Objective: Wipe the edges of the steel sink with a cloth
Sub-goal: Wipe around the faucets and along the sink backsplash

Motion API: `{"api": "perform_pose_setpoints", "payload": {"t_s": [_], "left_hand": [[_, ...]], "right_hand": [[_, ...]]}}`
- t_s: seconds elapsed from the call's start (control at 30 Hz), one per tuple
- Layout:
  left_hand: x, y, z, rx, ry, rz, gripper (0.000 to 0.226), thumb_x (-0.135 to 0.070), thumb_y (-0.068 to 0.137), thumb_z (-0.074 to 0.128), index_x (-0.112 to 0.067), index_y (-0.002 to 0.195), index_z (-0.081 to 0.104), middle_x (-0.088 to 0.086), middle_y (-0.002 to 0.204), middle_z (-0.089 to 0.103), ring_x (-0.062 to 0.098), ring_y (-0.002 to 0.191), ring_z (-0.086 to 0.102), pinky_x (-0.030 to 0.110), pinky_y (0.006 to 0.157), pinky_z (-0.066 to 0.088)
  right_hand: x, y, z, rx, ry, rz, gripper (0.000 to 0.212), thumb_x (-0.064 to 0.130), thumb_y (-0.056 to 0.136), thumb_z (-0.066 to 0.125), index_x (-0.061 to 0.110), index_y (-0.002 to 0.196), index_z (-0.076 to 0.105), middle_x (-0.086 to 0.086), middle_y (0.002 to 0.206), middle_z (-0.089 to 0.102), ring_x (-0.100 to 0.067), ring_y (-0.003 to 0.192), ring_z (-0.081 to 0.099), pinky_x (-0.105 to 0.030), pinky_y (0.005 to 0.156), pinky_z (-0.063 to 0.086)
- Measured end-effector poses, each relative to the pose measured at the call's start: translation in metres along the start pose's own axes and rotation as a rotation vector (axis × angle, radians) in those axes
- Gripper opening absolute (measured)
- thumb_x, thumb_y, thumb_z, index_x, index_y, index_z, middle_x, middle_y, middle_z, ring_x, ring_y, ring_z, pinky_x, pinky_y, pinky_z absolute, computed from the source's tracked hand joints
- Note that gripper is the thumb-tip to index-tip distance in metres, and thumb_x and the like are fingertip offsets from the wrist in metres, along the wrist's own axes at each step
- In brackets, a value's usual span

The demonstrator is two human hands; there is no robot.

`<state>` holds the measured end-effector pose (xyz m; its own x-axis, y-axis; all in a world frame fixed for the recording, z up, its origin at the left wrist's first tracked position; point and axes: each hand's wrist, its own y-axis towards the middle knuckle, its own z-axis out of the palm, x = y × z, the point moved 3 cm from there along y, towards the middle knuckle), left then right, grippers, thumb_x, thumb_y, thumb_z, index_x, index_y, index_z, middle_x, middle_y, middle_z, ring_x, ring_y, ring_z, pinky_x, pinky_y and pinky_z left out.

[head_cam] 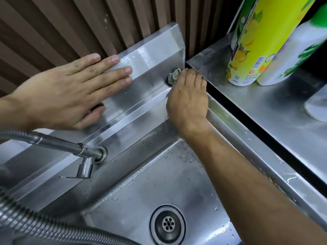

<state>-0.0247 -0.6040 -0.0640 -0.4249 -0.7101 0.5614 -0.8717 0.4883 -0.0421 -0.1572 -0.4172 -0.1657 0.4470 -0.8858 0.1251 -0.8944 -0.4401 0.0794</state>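
Here your right hand is clenched around the cloth, pressing it into the far right corner of the sink, where the backsplash meets the flat rim. Only a small grey wad of cloth shows past your fingertips; the rest is hidden under the hand. Your left hand lies flat and released, fingers spread against the backsplash, left of the cloth and apart from it. The tap juts from the backsplash near left, with a ribbed hose curling below it. Water drops dot the basin, and the drain sits at its near end. To the right, across a dark gap, a steel tabletop carries a yellow bottle and a white bottle, touching each other.
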Motion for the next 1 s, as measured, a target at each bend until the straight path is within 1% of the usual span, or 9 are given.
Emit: {"api": "perform_pose_setpoints", "payload": {"t_s": [0.1, 0.23, 0.4, 0.5, 0.6, 0.7, 0.77, 0.9, 1.0], "left_hand": [[0.0, 0.0, 0.003, -0.025, -0.012, -0.015, 0.074, -0.038, 0.098, 0.03, -0.005, 0.163, 0.019, 0.014, 0.172, 0.015, 0.037, 0.159, 0.015, 0.05, 0.129, 0.008], [-0.001, 0.001, 0.004, -0.014, -0.012, -0.018, 0.075, -0.038, 0.097, 0.03, -0.005, 0.164, 0.019, 0.014, 0.172, 0.015, 0.036, 0.159, 0.015, 0.048, 0.129, 0.005], [-0.001, 0.0, 0.004, -0.011, -0.01, -0.016, 0.075, -0.04, 0.097, 0.029, -0.006, 0.164, 0.018, 0.014, 0.172, 0.014, 0.036, 0.159, 0.014, 0.049, 0.129, 0.005], [-0.002, 0.0, 0.004, -0.019, -0.012, -0.011, 0.076, -0.04, 0.098, 0.028, -0.005, 0.164, 0.017, 0.014, 0.173, 0.014, 0.036, 0.159, 0.013, 0.049, 0.129, 0.005], [-0.002, 0.001, 0.005, -0.027, -0.011, -0.004, 0.076, -0.041, 0.098, 0.027, -0.005, 0.164, 0.016, 0.014, 0.172, 0.014, 0.037, 0.159, 0.012, 0.049, 0.129, 0.005], [-0.002, 0.0, 0.007, -0.041, -0.009, -0.002, 0.076, -0.042, 0.098, 0.026, -0.005, 0.164, 0.017, 0.014, 0.172, 0.015, 0.036, 0.159, 0.012, 0.049, 0.129, 0.004], [-0.002, 0.0, 0.009, -0.039, -0.016, -0.006, 0.077, -0.042, 0.097, 0.026, -0.006, 0.164, 0.017, 0.014, 0.173, 0.014, 0.036, 0.159, 0.012, 0.049, 0.129, 0.004], [-0.002, 0.0, 0.009, -0.034, -0.006, 0.013, 0.078, -0.044, 0.096, 0.026, -0.006, 0.164, 0.016, 0.014, 0.173, 0.013, 0.037, 0.159, 0.011, 0.05, 0.129, 0.004], [-0.003, 0.001, 0.009, -0.046, -0.004, 0.012, 0.078, -0.044, 0.097, 0.026, -0.006, 0.164, 0.017, 0.014, 0.172, 0.015, 0.037, 0.16, 0.011, 0.049, 0.129, 0.004]], "right_hand": [[-0.012, -0.011, 0.0, -0.038, -0.01, -0.066, 0.056, 0.019, 0.105, 0.028, -0.007, 0.154, 0.027, -0.029, 0.153, 0.039, -0.044, 0.143, 0.038, -0.05, 0.123, 0.027], [-0.03, -0.032, 0.001, -0.115, 0.006, -0.067, 0.054, 0.019, 0.102, 0.031, -0.007, 0.149, 0.039, -0.029, 0.146, 0.049, -0.046, 0.135, 0.046, -0.051, 0.117, 0.036], [-0.058, -0.073, -0.007, -0.11, -0.005, -0.082, 0.06, 0.036, 0.106, 0.04, -0.005, 0.15, 0.038, -0.028, 0.15, 0.045, -0.046, 0.139, 0.043, -0.053, 0.117, 0.033], [-0.059, -0.083, -0.009, -0.114, -0.026, -0.075, 0.06, 0.036, 0.107, 0.035, -0.006, 0.15, 0.037, -0.029, 0.15, 0.043, -0.047, 0.14, 0.04, -0.054, 0.117, 0.032], [-0.042, -0.064, -0.005, -0.096, -0.059, -0.065, 0.059, 0.032, 0.108, 0.036, -0.008, 0.151, 0.036, -0.03, 0.151, 0.043, -0.049, 0.141, 0.039, -0.056, 0.118, 0.03], [-0.009, -0.025, 0.001, -0.057, -0.076, -0.086, 0.061, 0.029, 0.107, 0.029, -0.008, 0.156, 0.026, -0.029, 0.156, 0.037, -0.048, 0.146, 0.032, -0.055, 0.122, 0.025], [0.003, -0.01, 0.004, -0.063, -0.059, -0.08, 0.062, 0.028, 0.106, 0.026, -0.009, 0.155, 0.026, -0.029, 0.155, 0.037, -0.047, 0.146, 0.032, -0.053, 0.122, 0.025], [-0.025, -0.035, 0.003, -0.144, 0.021, -0.137, 0.059, 0.032, 0.107, 0.033, -0.006, 0.151, 0.039, -0.027, 0.151, 0.046, -0.047, 0.142, 0.041, -0.052, 0.119, 0.032], [-0.06, -0.082, -0.004, -0.156, 0.019, -0.112, 0.055, 0.03, 0.109, 0.031, -0.005, 0.151, 0.038, -0.028, 0.152, 0.044, -0.047, 0.142, 0.039, -0.053, 0.119, 0.031]]}}
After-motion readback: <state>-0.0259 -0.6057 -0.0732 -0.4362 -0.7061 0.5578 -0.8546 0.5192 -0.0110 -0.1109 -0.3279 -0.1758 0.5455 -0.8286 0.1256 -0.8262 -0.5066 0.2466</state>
